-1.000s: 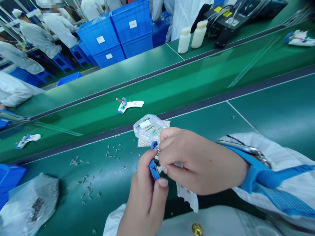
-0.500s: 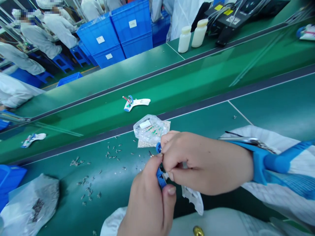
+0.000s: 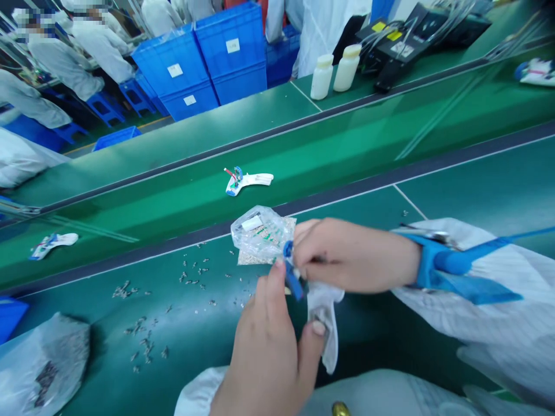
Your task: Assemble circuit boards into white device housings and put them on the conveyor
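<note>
Between my hands is a gun-shaped plastic housing with a white handle half [image 3: 330, 341] and a blue head part [image 3: 295, 283]. My left hand [image 3: 269, 341] grips it from below, thumb pressed on the white handle and fingertips against the blue part. My right hand [image 3: 338, 254] is closed at the head end, its curled fingers hiding most of what they pinch. A round blue piece [image 3: 288, 248] shows beside the right fingers. Just beyond lies a clear plastic bag [image 3: 260, 231] of small green parts on a speckled sheet [image 3: 251, 259].
Many small metal screws [image 3: 124, 290] lie scattered to the left, near a bag of screws [image 3: 52, 358]. On the green conveyor belt [image 3: 329, 156] rests a similar housing [image 3: 249, 182], another [image 3: 54, 245] farther left. Two bottles [image 3: 321, 78], blue crates [image 3: 229, 52] and co-workers are beyond.
The housing has turned in my hands, with the white handle now under my left thumb instead of the blue part. My right hand has shifted slightly up and left.
</note>
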